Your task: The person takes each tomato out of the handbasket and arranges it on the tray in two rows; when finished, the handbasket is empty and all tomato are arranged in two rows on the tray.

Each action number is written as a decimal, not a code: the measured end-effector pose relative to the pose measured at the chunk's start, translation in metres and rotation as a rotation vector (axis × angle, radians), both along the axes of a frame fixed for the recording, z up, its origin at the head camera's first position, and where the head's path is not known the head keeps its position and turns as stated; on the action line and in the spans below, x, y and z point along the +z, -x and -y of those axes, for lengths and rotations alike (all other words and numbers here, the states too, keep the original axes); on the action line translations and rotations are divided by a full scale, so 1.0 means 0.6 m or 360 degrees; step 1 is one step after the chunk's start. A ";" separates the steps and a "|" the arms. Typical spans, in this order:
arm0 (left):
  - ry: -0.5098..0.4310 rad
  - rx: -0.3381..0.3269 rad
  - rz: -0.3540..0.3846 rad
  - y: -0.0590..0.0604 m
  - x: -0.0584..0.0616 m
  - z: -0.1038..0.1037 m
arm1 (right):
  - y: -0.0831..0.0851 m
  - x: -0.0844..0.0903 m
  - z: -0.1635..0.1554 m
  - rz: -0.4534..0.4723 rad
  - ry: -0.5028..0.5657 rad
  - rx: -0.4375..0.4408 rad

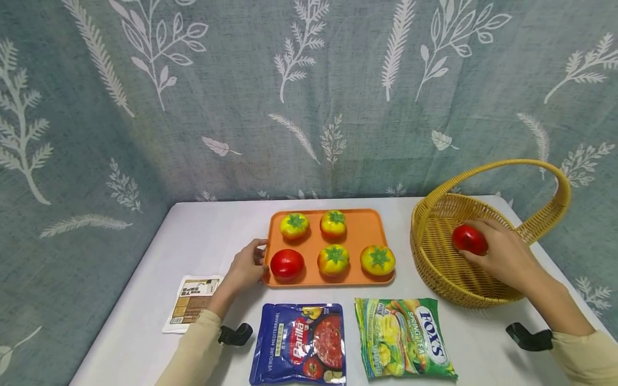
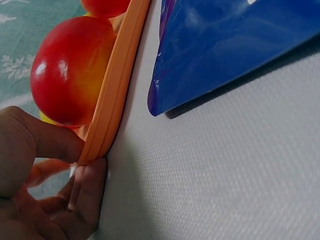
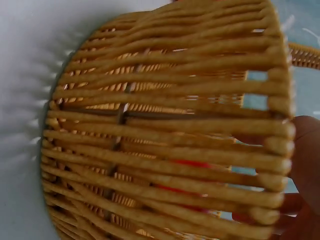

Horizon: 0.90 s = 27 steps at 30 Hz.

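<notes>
Inside the wicker basket [image 1: 449,268], the right hand [image 1: 504,254] wraps its fingers around a red tomato [image 1: 468,239], the left hand [image 1: 247,266] pinches the orange tray [image 1: 367,228] edge, so next, I think, comes lifting it carefully.

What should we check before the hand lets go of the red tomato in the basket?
1. Right hand holds the red tomato: ok, fingers curl round it.
2. Tomato is inside the basket: ok, it sits below the rim; whether it touches the bottom, cannot tell.
3. Basket stands upright on the table: ok.
4. Left hand steadies the orange tray: ok, it pinches the tray's left edge.
5. Other tomatoes stay on the tray: ok, one red tomato on the tray and four yellow ones.
6. Handle clear of the arm: ok.
</notes>
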<state>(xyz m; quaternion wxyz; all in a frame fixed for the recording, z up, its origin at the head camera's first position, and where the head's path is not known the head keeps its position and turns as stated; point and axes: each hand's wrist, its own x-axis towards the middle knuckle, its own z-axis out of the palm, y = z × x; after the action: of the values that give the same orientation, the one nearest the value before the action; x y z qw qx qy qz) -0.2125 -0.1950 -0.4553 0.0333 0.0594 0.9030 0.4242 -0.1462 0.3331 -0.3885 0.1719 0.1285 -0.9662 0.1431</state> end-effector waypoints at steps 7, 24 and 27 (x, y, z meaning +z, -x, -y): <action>0.0020 0.0006 0.0002 0.000 -0.002 0.004 | 0.017 -0.013 -0.004 0.0109 -0.0040 -0.0022; -0.0016 0.0034 0.0010 -0.002 0.000 -0.001 | 0.044 -0.028 -0.020 0.0363 -0.0081 -0.0021; -0.0008 0.0034 0.0010 -0.001 0.000 -0.002 | 0.044 -0.031 -0.022 0.0340 -0.0079 -0.0001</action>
<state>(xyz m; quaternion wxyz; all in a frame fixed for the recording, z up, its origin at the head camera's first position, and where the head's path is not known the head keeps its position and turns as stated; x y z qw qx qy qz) -0.2120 -0.1941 -0.4551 0.0316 0.0486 0.9025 0.4268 -0.1728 0.3464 -0.4072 0.0648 0.1163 -0.9823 0.1321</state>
